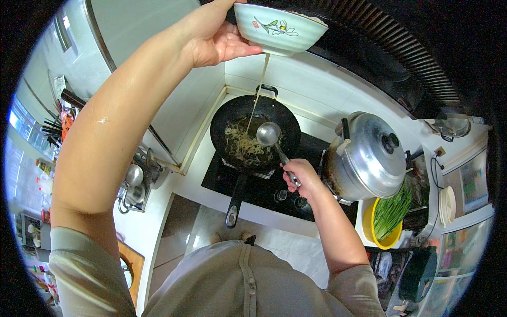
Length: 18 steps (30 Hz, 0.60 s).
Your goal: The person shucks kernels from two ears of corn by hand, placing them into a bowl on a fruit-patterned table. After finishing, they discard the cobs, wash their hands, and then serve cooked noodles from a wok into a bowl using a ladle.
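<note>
High over the stove, my left hand (224,45) grips a pale green bowl (285,29) with a painted flower on its side. A thin stream of liquid (257,95) runs down from the bowl into a black wok (219,129). Pale, shredded food (245,145) lies in the bottom of the wok. In my right hand (301,175) is the handle of a metal ladle (269,133), its round head held over the wok's right side. The wok's long handle (237,198) points toward me, with neither hand on it.
Right of the wok, a large lidded aluminium pot (369,156) stands on the black stove top (264,186). Beyond it is a yellow basin (367,222) of long green vegetables (391,211). A range hood (391,47) hangs overhead. Metal utensils (134,182) stand on the left counter.
</note>
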Motion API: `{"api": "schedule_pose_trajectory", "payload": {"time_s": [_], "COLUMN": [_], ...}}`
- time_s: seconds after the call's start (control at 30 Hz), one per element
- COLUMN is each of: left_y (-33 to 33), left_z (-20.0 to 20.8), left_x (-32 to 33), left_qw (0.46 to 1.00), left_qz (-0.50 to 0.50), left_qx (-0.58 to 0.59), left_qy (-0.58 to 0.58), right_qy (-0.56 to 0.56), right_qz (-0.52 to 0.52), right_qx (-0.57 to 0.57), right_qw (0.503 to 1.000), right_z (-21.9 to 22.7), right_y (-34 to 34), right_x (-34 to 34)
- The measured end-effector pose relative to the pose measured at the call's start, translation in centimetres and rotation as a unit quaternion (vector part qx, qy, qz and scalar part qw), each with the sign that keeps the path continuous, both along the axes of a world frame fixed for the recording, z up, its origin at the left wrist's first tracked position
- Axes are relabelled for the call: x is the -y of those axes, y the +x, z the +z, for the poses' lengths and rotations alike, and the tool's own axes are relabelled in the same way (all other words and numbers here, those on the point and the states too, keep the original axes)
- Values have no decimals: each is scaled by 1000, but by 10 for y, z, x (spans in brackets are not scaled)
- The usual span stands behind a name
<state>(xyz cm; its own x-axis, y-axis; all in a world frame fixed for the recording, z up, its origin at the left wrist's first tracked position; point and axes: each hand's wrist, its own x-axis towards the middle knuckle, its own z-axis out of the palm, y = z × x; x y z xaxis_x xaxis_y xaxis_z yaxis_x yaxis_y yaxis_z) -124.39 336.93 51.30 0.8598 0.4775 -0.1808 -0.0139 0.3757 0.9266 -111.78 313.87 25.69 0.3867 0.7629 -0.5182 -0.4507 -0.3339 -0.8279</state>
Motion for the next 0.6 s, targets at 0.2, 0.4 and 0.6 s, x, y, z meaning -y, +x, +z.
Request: {"api": "schedule_pose_trajectory", "payload": {"time_s": [0.2, 0.4, 0.6], "left_y": [3, -2, -2], "left_z": [-5, -40, -69], "left_x": [-2, 6, 6], "left_qw": [999, 1000, 998], "left_qz": [4, -25, -41], "left_qx": [-32, 13, -44], "left_qy": [9, 12, -37], "right_qy": [8, 26, 5], "right_qz": [-1, -1, 11], "right_qx": [-16, -73, -52], "right_qw": [1000, 997, 999], "right_z": [-2, 2, 11], "right_y": [-2, 3, 3], "right_x": [0, 5, 12]}}
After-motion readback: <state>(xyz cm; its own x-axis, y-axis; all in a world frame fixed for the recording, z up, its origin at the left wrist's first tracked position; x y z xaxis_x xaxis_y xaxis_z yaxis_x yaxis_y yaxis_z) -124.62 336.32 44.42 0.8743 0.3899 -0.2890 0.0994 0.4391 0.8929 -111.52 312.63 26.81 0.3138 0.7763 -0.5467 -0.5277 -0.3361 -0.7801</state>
